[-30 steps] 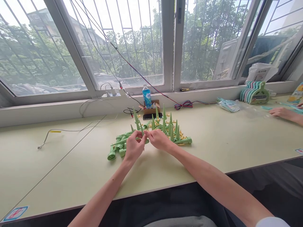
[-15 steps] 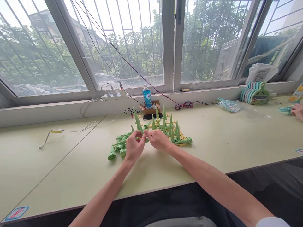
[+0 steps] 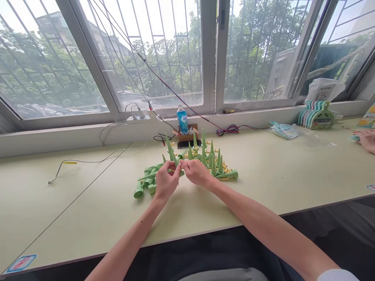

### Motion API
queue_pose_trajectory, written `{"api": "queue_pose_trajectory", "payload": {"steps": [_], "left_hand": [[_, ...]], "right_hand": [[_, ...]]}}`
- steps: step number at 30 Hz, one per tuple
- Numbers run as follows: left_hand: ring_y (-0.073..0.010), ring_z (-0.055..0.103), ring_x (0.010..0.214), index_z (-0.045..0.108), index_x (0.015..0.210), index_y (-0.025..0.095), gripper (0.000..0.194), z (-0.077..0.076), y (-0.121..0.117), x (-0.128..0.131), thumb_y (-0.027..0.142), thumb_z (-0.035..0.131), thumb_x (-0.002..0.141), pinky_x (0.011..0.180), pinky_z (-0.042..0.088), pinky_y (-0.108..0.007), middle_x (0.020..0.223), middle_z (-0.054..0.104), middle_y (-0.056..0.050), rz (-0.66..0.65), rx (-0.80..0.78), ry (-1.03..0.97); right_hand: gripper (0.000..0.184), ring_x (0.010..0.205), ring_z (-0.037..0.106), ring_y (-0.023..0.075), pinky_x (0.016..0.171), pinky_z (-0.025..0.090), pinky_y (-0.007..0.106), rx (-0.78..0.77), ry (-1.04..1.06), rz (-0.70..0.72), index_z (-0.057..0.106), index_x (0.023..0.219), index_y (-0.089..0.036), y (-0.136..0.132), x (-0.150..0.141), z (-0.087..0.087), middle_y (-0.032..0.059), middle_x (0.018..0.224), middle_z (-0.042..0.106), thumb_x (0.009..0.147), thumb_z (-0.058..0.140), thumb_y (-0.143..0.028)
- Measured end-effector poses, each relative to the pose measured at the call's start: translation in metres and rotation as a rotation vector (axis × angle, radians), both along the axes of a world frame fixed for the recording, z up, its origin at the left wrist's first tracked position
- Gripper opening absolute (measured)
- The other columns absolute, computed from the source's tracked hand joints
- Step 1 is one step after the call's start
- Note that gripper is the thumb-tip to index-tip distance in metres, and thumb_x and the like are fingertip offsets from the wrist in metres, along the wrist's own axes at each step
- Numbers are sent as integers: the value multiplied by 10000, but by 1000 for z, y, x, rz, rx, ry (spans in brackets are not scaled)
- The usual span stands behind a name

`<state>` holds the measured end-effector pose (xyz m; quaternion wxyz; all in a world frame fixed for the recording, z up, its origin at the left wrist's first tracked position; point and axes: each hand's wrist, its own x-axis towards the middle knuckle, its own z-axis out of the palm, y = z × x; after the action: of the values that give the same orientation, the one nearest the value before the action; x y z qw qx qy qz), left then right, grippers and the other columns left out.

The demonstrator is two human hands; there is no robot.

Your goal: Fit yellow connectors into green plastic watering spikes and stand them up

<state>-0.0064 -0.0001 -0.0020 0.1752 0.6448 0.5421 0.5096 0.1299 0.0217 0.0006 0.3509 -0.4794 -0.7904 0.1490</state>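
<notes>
My left hand [image 3: 166,182] is closed in a pinch on a green cone-shaped plastic spike [image 3: 175,158], its tip pointing up. Right beside it, my right hand [image 3: 195,172] is closed too, thumb and fingertips pressed together close to my left fingertips. Whatever small part lies between those fingers is hidden. Behind my hands, several green spikes [image 3: 220,167] stand upright among small yellow plastic pieces [image 3: 224,179]. More green spikes with ribbed caps [image 3: 138,191] lie in a heap to the left. One long spike [image 3: 231,174] rests on its side at the right.
Behind the pile are a phone [image 3: 189,144], a small cardboard box [image 3: 187,136] and a blue-labelled bottle [image 3: 182,120]. A coiled cable [image 3: 227,130] lies by the window ledge. Far right, another person's hand [image 3: 368,139] is near plastic packets [image 3: 283,130] and a hanger stack [image 3: 315,115].
My right fingertips have shifted very slightly at the spike; my left hand stays in place. The other person's hand at the far right has moved.
</notes>
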Motion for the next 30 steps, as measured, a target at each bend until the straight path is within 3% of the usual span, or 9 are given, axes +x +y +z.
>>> {"api": "queue_pose_trajectory", "payload": {"steps": [10, 15, 22, 30], "left_hand": [[-83, 524, 357, 545, 776, 191, 303, 3, -3, 2, 484, 615, 808, 397, 403, -230, 739, 642, 10, -13, 8, 14], [-85, 528, 363, 540, 774, 190, 303, 2, -2, 2, 482, 611, 807, 409, 412, -232, 761, 665, -1, 6, 8, 8], [-96, 527, 360, 555, 788, 193, 324, 2, -1, 1, 511, 617, 795, 417, 408, -239, 762, 675, -12, 31, 1, 3], [-105, 534, 379, 571, 788, 193, 326, 2, 0, 1, 515, 618, 777, 425, 414, -239, 742, 671, -16, 53, -10, 1]], "right_hand": [[481, 551, 436, 123, 533, 218, 273, 0, 5, -15, 564, 623, -167, 1, 1, 0, 34, 597, 561, 1007, 306, -297], [372, 534, 407, 116, 525, 237, 252, 31, 81, -36, 531, 694, -181, 2, 1, -3, 4, 601, 532, 990, 351, -316], [149, 572, 491, 124, 542, 290, 225, 51, 192, 35, 529, 913, -192, 1, 3, -3, -7, 663, 582, 957, 435, -298], [127, 580, 489, 126, 570, 312, 229, 81, 169, 61, 530, 897, -194, 1, 3, -3, -9, 655, 572, 949, 427, -246]]}}
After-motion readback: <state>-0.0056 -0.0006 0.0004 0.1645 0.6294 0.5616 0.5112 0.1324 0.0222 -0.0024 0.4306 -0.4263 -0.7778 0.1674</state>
